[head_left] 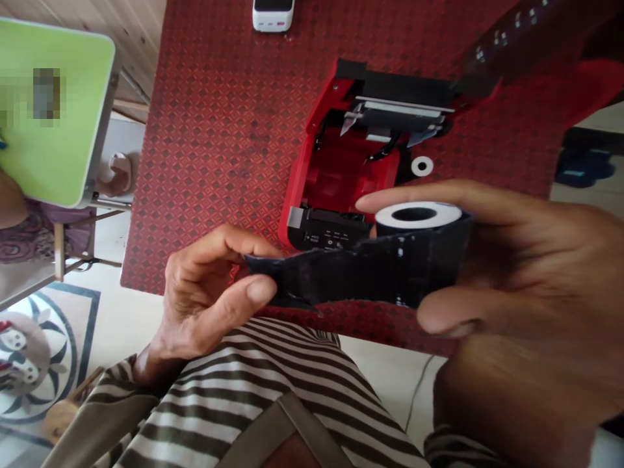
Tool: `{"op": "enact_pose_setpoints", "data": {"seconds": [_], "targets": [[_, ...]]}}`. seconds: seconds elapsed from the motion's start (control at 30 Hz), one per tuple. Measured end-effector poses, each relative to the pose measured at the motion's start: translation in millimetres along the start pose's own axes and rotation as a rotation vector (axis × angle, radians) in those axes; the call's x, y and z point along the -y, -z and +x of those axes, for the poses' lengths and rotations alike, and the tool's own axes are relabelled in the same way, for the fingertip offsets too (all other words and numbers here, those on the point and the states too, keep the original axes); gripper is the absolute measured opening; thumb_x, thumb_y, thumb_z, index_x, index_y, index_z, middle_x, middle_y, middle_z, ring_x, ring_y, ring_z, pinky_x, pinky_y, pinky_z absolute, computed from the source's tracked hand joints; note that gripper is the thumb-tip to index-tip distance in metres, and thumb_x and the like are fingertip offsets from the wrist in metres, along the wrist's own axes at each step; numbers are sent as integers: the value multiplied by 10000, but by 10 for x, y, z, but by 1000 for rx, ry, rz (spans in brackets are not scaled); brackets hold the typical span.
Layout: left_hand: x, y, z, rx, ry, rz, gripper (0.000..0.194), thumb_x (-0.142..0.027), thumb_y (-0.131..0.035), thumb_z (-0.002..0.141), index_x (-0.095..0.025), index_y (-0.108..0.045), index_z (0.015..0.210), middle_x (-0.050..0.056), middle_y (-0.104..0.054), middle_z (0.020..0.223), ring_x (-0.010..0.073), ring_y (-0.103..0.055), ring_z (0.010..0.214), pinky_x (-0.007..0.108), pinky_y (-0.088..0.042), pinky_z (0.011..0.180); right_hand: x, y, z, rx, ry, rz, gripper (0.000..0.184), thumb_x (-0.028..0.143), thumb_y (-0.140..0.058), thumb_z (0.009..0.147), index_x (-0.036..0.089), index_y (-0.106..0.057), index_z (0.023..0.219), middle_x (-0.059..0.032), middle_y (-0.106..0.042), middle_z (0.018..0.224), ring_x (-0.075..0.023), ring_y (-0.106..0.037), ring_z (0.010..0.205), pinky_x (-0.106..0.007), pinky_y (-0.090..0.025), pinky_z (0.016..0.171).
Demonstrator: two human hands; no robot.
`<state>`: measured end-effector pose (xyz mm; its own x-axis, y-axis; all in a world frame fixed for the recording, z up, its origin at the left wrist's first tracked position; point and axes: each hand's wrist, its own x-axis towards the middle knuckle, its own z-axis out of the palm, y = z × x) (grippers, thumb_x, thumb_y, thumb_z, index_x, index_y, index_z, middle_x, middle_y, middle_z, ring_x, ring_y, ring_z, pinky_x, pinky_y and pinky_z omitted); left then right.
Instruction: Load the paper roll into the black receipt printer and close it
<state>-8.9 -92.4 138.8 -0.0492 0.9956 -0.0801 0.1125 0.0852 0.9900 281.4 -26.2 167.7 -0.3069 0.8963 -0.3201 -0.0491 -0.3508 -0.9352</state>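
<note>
I have two hands here. My left hand (205, 292) is pinched shut on the end of a black strip (351, 276), with the thumb on one side and a finger on the other. My right hand (531, 273) is curled around one paper roll (418, 218), so that grip is clamped too. The strip comes off this roll and goes across between my hands. The roll has a white end with a dark hole in the middle, and it is in the air, near the front of the printer.

Under my hands is one red printer (336, 175), lying open on a surface with a red cloth (209, 162). Its lid is up, and a black bar with metal bits sits at the top. The printer's hollow is red inside, and the roll is not in it.

Just beside the printer lies one small white ring (422, 166). Far up the cloth is one white box (273, 14). A green board (58, 110) sticks out at the left, and it has a blurry patch. Beside it I can see part of another person (29, 231). I am wearing a striped shirt (244, 403).
</note>
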Motion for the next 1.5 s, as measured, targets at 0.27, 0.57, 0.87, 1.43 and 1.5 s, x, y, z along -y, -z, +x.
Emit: {"op": "enact_pose_setpoints", "data": {"seconds": [0.27,0.57,0.87,1.43,1.5], "targets": [[20,-16,-40,19,-13,-217,198,-424,-1001,1166,-256,-935,1086,11,-873,894,142,-746,730,255,-599,674,98,-60,67,65,11,-46,632,695,-1277,671,549,-1021,1231,88,-938,1049,-242,-947,867,-334,-841,781],[270,-124,116,125,-216,49,455,-237,-1022,1115,-273,-844,1533,-36,-876,924,134,-795,717,240,-689,747,-33,149,348,-64,363,-923,320,277,-919,1056,290,-872,1373,-36,-986,1287,-291,-959,1087,-465,-766,1005],[320,-389,219,193,-489,374,186,-234,-874,1254,-198,-809,1424,63,-945,1249,173,-937,1067,278,-787,986,-144,-62,548,-75,400,-1423,219,197,-699,1130,277,-771,1321,-132,-895,1167,-400,-891,1121,-529,-706,978],[-243,-457,628,521,-313,931,225,-123,-594,1292,-189,-788,1387,61,-804,1180,205,-834,918,288,-643,688,-15,-265,756,4,217,-1558,316,52,-491,1113,267,-719,1152,-166,-849,1117,-383,-823,1070,-461,-567,907],[-254,-484,645,499,-322,966,267,-59,-573,1264,-197,-779,1364,39,-780,1130,185,-808,898,268,-615,683,-38,-269,808,28,172,-1577,327,51,-471,1121,259,-723,1145,-181,-856,1131,-379,-829,1066,-454,-550,883]]}}
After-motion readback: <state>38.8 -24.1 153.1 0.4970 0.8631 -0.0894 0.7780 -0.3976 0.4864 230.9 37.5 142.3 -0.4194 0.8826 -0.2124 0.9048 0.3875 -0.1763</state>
